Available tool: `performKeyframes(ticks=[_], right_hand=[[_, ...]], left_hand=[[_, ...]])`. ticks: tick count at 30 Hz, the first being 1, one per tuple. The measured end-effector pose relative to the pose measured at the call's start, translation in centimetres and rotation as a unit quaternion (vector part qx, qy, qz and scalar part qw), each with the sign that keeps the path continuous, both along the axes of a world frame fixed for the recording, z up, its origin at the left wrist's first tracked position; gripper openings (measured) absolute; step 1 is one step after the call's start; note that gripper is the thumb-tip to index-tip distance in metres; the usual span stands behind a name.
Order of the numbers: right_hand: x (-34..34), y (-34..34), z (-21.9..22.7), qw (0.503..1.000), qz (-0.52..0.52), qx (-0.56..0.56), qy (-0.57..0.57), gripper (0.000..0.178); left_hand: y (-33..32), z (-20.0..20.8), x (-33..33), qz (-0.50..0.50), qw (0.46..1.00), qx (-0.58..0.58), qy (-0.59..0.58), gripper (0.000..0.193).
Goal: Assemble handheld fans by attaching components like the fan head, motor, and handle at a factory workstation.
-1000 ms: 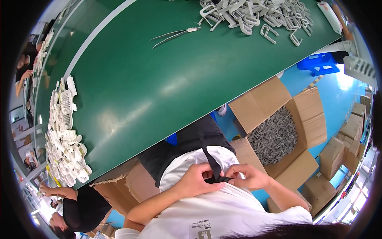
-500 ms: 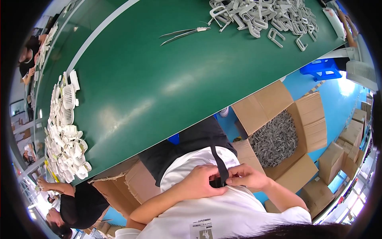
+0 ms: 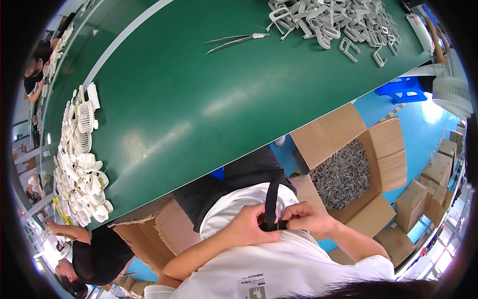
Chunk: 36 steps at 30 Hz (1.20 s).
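Note:
Both of my hands are close together at my waist, in front of the white shirt. A black strap (image 3: 271, 199) runs down over the shirt to them. My left hand (image 3: 250, 225) has its thumb and fingers curled round a dark piece at the strap's lower end. With its fingertips, my right hand (image 3: 307, 219) pinches a short black end (image 3: 282, 225) of the strap. Where the strap passes behind the left fingers, it is hidden.
On the green table (image 3: 209, 104) lie tweezers (image 3: 239, 37), a heap of grey clip-like parts (image 3: 338, 22) and a pile of white fan parts (image 3: 82, 164). An open carton (image 3: 388, 154) of small grey parts stands at my right. Left of me are another carton (image 3: 167, 229) and a co-worker (image 3: 94, 254).
My right hand has shifted slightly, and the short black end now shows between my hands. The strap hangs straighter. The whole view has turned a little.

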State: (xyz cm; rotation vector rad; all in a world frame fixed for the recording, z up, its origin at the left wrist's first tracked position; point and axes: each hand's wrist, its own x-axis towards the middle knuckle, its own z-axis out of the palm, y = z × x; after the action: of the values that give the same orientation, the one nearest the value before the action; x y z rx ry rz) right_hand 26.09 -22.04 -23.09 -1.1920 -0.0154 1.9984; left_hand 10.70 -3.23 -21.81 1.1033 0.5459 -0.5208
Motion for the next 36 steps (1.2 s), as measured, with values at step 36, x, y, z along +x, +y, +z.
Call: performKeyframes(ticks=[36], right_hand=[[3.2,3.9,1.8,0.938,0.191,0.135,-0.256,0.025]], left_hand=[[6.0,-1.2,1.9,0.206,0.943,0.079,-0.248,0.021]])
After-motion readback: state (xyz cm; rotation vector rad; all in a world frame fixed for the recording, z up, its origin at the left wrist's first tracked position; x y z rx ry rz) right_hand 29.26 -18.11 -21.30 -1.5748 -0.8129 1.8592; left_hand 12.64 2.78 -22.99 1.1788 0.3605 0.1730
